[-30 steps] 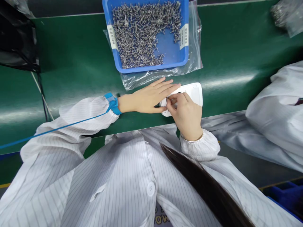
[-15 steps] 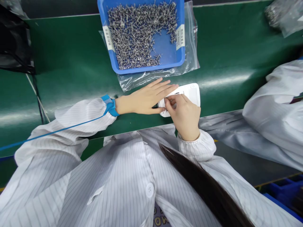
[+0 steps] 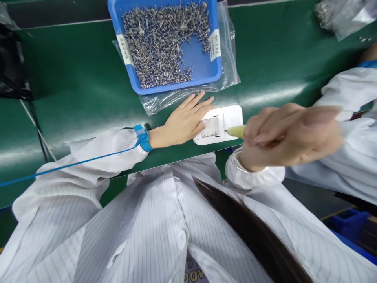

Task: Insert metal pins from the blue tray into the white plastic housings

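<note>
1. Hands apart: left hand open on white case; right hand clamped on tapered pale-green tool.
2. Case: smooth, rounded, rectangular recess; 3 o'clock from left hand.
3. Blue tray, case's 11 o'clock: spiky metal pieces. Label print too small.
4. Left palm-down, fingers fanned; right blurred, fist-like, near camera.

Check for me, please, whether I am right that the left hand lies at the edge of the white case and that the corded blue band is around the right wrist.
Not quite: the left hand does lie at the edge of the white case, but the corded blue band is around that hand's wrist, the left one, as the head view shows.
</note>
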{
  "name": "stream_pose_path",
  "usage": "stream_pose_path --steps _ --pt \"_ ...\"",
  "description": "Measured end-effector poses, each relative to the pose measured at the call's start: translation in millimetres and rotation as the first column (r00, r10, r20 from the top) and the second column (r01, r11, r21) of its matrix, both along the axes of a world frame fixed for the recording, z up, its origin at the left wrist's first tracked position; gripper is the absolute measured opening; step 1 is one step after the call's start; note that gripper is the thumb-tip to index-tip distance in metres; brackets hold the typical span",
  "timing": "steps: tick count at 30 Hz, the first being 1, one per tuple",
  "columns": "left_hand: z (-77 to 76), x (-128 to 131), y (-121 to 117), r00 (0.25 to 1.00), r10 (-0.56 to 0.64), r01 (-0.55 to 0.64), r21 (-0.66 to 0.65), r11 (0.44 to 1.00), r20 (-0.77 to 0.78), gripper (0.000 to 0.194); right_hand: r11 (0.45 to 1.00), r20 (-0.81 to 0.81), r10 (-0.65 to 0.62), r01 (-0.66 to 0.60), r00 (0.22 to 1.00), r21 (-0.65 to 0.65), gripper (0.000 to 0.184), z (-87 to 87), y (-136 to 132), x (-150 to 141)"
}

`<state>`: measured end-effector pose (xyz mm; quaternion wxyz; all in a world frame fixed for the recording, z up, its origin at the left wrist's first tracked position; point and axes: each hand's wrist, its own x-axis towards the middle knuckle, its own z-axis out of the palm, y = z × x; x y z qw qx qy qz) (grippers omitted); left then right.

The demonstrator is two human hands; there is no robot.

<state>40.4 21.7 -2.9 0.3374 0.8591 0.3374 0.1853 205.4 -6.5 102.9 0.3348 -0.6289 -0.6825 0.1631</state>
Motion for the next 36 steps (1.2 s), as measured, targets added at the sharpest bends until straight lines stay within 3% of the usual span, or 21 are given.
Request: stream_pose_path --steps 3,6,10,13,15,17,20,22,24,27,31,36 --pt "0.8 3 -2 0.999 0.039 -0.038 -0.005 0.999 0.019 0.058 0.994 -0.012 -0.003 0.004 1.000 0.111 0.083 -21.7 16 -19" --pt "-2.6 3 -2 0.997 0.060 -0.061 0.012 0.998 0.053 0.058 0.996 -0.014 -0.046 0.047 0.999 0.080 0.087 -35.1 31 -32" --pt "-6.2 5 -1 0.998 0.065 -0.066 0.057 0.996 0.019 0.056 0.989 -0.019 -0.142 0.142 0.990 0.031 0.088 -39.6 38 -35" --pt "-5.0 6 -1 0.997 0.070 -0.067 0.078 0.995 -0.043 0.055 0.979 -0.149 -0.204 0.199 0.968 -0.045 0.083 -42.5 38 -31" --pt "-2.9 6 -1 0.995 0.065 -0.059 0.083 0.995 -0.072 0.056 0.988 -0.308 -0.152 0.141 0.939 -0.057 0.076 -44.6 38 -29" --pt "-0.5 6 -1 0.995 0.056 -0.049 0.079 0.996 -0.088 0.056 0.997 -0.497 -0.058 0.071 0.866 0.007 0.068 -44.9 40 -29" --pt "2.9 5 -1 0.993 0.057 -0.049 0.073 0.996 -0.108 0.055 0.972 -0.743 0.078 0.114 0.665 0.204 0.064 -40.7 45 -33" --pt "4.2 5 -1 0.991 0.063 -0.054 0.077 0.996 -0.115 0.054 0.951 -0.812 0.156 0.136 0.562 0.277 0.066 -37.0 48 -36" --pt "4.6 6 -1 0.991 0.064 -0.055 0.083 0.995 -0.114 0.054 0.949 -0.836 0.188 0.124 0.515 0.290 0.066 -35.8 48 -36" --pt "4.3 6 -1 0.992 0.063 -0.054 0.084 0.995 -0.110 0.054 0.967 -0.836 0.159 0.087 0.525 0.239 0.065 -40.1 45 -32" --pt "4.1 6 -1 0.992 0.061 -0.053 0.074 0.996 -0.111 0.054 0.993 -0.761 0.078 0.022 0.645 0.120 0.062 -47.2 44 -28" --pt "3.9 5 -1 0.992 0.057 -0.049 0.071 0.996 -0.111 0.054 0.935 -0.727 0.119 0.169 0.676 0.311 0.061 -43.6 51 -42"
